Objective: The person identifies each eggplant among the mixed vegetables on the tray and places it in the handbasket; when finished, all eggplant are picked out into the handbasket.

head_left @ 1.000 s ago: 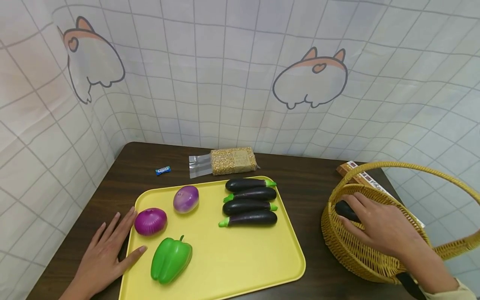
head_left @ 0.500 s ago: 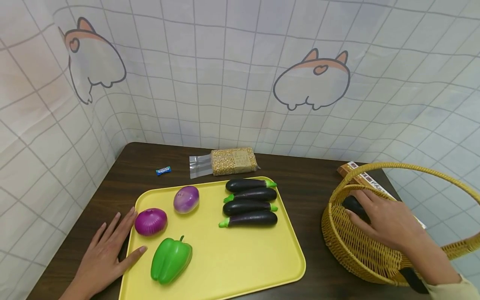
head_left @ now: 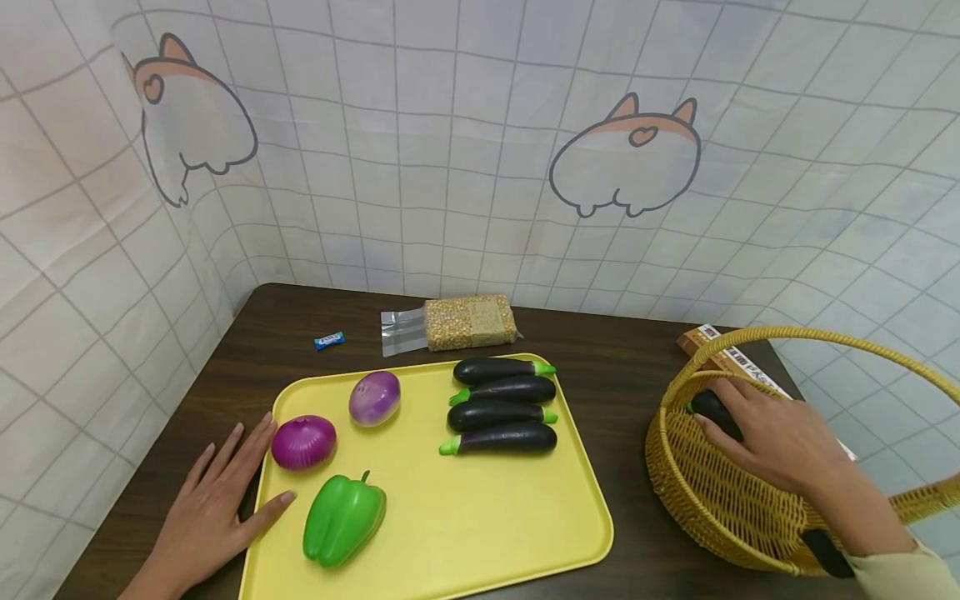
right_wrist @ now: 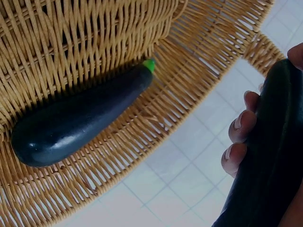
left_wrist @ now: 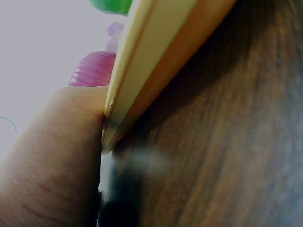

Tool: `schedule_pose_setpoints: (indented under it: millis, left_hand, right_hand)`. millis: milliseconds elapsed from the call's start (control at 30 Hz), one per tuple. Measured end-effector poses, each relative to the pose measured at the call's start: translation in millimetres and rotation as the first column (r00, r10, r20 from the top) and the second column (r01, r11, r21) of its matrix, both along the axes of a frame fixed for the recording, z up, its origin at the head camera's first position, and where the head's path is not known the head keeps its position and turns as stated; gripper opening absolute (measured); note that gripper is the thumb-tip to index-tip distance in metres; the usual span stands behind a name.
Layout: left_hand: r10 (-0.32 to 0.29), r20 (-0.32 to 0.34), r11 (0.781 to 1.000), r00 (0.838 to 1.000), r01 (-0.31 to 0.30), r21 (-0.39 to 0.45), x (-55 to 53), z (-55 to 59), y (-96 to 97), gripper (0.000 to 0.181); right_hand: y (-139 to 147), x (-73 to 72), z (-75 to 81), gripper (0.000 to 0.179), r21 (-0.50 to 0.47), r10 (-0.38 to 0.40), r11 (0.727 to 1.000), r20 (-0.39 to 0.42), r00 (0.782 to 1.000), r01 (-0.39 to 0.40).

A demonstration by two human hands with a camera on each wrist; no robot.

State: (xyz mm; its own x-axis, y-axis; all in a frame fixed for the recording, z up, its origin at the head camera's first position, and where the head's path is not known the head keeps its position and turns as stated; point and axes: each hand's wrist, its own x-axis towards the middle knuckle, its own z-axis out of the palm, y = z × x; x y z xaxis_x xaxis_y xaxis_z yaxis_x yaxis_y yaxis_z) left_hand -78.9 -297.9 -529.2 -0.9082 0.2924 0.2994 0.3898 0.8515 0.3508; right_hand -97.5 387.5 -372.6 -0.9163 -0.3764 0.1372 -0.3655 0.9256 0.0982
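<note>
My right hand (head_left: 772,437) reaches into the wicker basket (head_left: 663,483) at the right and grips a dark eggplant (right_wrist: 272,137), its fingers curled round the side in the right wrist view. A second eggplant (right_wrist: 85,116), with a green tip, lies against the woven wall there. My left hand (head_left: 210,508) rests at the left edge of the yellow tray (head_left: 465,525), fingers spread and thumb over the rim. Close to its fingertips sits a magenta onion (head_left: 303,442). The tray also bears a paler purple onion (head_left: 374,399), a green bell pepper (head_left: 344,520) and several eggplants (head_left: 502,437) in a stack of rows.
A clear bag of corn kernels (head_left: 468,322) and a small blue wrapped candy (head_left: 329,340) lie behind the tray on the dark wooden table (head_left: 592,350). A long printed box (head_left: 738,358) lies behind the basket, whose tall handle (head_left: 832,335) arches over it.
My right hand has moved slightly right and deeper into the basket with the eggplant. The left hand and the things on the tray have stayed put.
</note>
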Motion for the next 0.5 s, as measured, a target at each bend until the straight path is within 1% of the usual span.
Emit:
schedule_pose_setpoints:
  millis: [300,500]
  left_hand:
    - [0.002,-0.002,1.000,1.000,-0.002,0.000,0.0,-0.3,-0.1,0.097]
    - [0.004,-0.001,1.000,1.000,-0.004,-0.005,0.5,-0.7,-0.3,0.097]
  right_hand:
    - [6,-7.3,-8.2,0.039,-0.007,-0.022,1.000,0.026,0.999,0.022]
    - [13,-11.6,-16.9,0.052,-0.008,-0.014,1.000,0.057,0.998,0.015]
